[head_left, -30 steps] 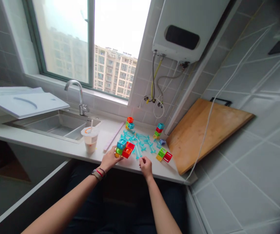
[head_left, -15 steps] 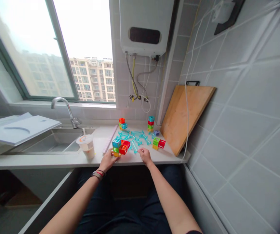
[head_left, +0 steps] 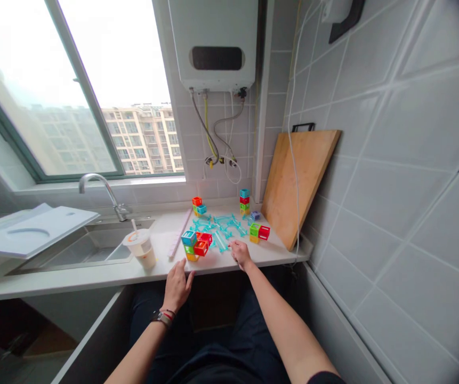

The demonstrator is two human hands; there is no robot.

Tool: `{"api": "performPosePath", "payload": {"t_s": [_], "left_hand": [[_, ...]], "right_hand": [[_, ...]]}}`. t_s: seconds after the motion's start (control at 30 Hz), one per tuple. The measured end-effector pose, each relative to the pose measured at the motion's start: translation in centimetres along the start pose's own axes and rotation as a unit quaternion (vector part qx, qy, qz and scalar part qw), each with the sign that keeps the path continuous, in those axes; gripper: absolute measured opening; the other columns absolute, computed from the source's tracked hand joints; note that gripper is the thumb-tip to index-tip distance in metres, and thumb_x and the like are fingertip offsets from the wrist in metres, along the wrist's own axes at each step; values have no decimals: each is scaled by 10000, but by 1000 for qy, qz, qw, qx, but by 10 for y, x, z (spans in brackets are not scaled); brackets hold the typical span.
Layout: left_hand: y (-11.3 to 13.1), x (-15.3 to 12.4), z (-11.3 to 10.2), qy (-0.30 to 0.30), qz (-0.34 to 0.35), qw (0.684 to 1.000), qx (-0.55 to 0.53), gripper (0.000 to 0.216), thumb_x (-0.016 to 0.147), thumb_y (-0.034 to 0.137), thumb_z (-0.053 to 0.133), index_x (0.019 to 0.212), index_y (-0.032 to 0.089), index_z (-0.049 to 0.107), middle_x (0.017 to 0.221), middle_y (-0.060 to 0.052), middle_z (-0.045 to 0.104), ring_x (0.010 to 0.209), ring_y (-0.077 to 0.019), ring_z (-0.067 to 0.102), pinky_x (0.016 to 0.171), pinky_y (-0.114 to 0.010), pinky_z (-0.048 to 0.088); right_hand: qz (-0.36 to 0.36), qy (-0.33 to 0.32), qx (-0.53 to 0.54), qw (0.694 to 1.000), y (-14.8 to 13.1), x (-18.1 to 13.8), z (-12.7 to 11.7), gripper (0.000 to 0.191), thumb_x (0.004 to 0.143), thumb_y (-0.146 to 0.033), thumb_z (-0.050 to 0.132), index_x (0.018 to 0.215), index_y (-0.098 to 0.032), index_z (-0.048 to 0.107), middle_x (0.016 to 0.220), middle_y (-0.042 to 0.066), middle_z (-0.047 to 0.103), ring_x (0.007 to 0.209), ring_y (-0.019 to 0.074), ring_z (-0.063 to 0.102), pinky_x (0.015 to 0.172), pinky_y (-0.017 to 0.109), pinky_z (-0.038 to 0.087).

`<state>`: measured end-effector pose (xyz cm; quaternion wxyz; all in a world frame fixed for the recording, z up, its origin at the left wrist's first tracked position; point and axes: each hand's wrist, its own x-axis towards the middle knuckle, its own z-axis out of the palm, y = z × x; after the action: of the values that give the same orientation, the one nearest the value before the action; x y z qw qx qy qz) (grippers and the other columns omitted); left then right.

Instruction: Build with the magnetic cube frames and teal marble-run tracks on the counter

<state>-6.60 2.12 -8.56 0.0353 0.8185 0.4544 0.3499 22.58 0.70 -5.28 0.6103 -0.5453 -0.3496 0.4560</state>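
Note:
My left hand [head_left: 177, 285] lies at the counter's front edge, fingers apart and holding nothing. Just beyond its fingertips stands a cluster of toy building blocks [head_left: 195, 244]: blue, green and yellow ones stacked, with red ones at the side. My right hand [head_left: 240, 253] is closed with its fingers curled on the countertop; anything inside it is hidden. Close to its fingertips are teal plastic connector pieces [head_left: 220, 242], spread across the middle. A green, yellow and red block group [head_left: 255, 232] sits to the right of that hand.
Farther back stand a four-colour block tower [head_left: 244, 202] and a small block group [head_left: 198, 207]. A pale strip [head_left: 180, 234] lies left of the pieces. A lidded cup with a straw [head_left: 143, 250] stands by the sink [head_left: 89, 256]. A wooden board [head_left: 293, 186] leans on the right wall.
My left hand has let go of the block cluster and drawn back toward me, its fingers now spread. The right hand stays near the teal pieces. The camera view has shifted slightly.

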Motion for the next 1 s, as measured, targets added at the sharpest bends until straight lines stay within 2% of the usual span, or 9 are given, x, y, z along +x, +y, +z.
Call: {"api": "performPosePath", "payload": {"t_s": [0.13,0.33,0.67,0.77,0.83,0.93,1.0], "left_hand": [[8,-19,7,18,5,999,40,561,954,317,528,1501,204,481,1585,-179,492,1506,-402,369,1240,-635,190],[4,-20,3,5,20,998,55,586,910,223,524,1495,203,517,1594,-150,494,1504,-366,393,1253,-570,212],[10,-15,-5,-3,3,1000,22,513,889,245,539,1395,181,599,1542,-168,550,1464,-389,442,1218,-599,263],[11,-10,-12,-8,-7,1000,-4,428,877,275,568,1285,182,658,1469,-175,614,1405,-401,506,1173,-591,342],[9,-3,-20,-6,-21,999,-25,379,889,298,564,1233,180,667,1357,-175,686,1292,-377,606,1110,-547,432],[4,17,-36,13,-53,997,-60,421,924,291,506,1317,169,593,1253,-157,725,1133,-307,692,1001,-462,527],[-1,36,-47,37,-77,993,-83,468,931,292,487,1378,160,531,1254,-152,716,1126,-284,691,950,-424,550]], "right_hand": [[13,0,8,1000,6,4,-1,352,1004,-366,657,1294,-170,621,1282,99,653,1070,244,683,898,447,600],[17,-10,10,1000,9,4,-3,338,1006,-373,653,1272,-165,630,1246,92,665,1032,233,691,870,427,608],[3,-21,13,1000,11,5,-8,308,1013,-377,643,1229,-157,641,1164,78,684,939,200,700,798,378,616],[-4,-33,16,999,11,5,-10,274,1018,-375,637,1171,-148,650,1057,53,692,818,159,689,700,313,607],[-8,-42,21,999,9,5,-11,253,1024,-377,630,1111,-142,655,958,26,683,712,124,657,616,261,577],[-16,-51,32,998,6,4,-12,259,1031,-395,616,1025,-139,651,824,-16,643,573,80,576,514,206,506],[-26,-52,40,997,4,3,-12,291,1025,-426,609,954,-145,641,671,-63,562,451,54,452,426,177,399]]}}
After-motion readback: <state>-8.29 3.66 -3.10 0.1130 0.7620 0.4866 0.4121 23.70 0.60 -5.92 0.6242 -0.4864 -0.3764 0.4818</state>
